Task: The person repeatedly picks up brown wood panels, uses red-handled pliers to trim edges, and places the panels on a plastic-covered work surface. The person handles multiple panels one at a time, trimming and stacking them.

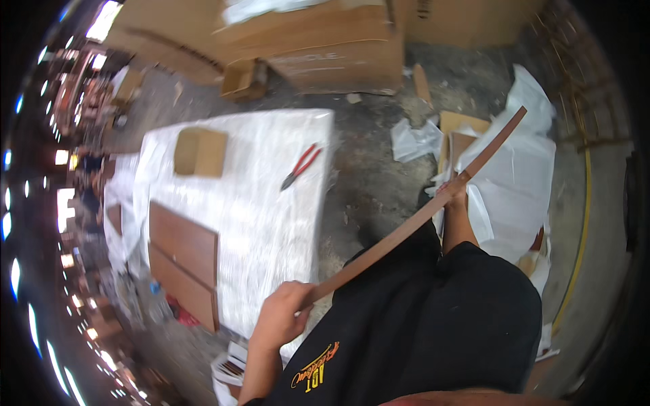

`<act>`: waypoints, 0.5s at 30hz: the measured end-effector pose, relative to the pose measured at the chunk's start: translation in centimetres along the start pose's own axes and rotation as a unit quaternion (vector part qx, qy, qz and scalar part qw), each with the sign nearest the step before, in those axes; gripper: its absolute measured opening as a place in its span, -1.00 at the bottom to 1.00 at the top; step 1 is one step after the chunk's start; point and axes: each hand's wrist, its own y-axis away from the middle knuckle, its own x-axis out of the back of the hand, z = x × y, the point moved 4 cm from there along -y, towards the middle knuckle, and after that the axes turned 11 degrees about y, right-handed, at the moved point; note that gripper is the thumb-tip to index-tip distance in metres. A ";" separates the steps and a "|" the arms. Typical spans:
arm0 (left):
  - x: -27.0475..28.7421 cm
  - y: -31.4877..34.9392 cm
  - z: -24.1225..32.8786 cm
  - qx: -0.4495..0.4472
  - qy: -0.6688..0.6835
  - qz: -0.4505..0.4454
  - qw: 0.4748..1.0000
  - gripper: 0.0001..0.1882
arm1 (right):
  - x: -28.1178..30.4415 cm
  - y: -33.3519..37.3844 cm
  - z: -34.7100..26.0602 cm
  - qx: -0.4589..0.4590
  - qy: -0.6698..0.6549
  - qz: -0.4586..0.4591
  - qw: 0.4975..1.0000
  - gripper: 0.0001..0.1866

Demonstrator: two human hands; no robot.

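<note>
A long, narrow brown wooden strip (393,238) slants across the front of my body, its far end rising to the upper right. My left hand (283,312) is wrapped round its near end, beside the plastic-wrapped white slab. Farther along the strip, my right hand (455,191) grips it from beneath, partly covered by the wood. Red-handled pliers (301,166) lie on the white slab (271,230). Two brown wooden panels (183,254) rest side by side at the slab's left edge.
An open cardboard box (200,152) sits on the slab, and a smaller box (244,79) stands on the floor behind. Large cartons (332,64) line the back. White foam sheeting (518,183) covers a stack at my right. Crumpled plastic (414,139) lies on the floor.
</note>
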 end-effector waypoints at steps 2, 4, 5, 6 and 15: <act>1.6 9.3 -4.3 0.068 0.013 0.130 0.989 -0.55 | -7.8 0.6 4.1 -0.044 -0.007 -0.011 0.999 -0.15; 1.7 16.9 -9.2 0.151 0.043 0.247 0.956 -0.55 | -17.7 0.9 8.0 -0.097 -0.056 -0.091 0.990 -0.25; 1.2 19.9 -11.4 0.177 0.058 0.290 0.939 -0.57 | -22.0 1.1 8.3 -0.125 -0.079 -0.128 0.981 -0.30; 0.6 22.3 -13.4 0.202 0.049 0.325 0.923 -0.58 | -27.2 0.9 9.8 -0.153 -0.114 -0.124 0.974 -0.33; -4.7 31.5 -23.1 0.314 0.070 0.510 0.798 -0.62 | -59.2 11.7 15.6 -0.272 0.012 -0.193 0.943 -0.26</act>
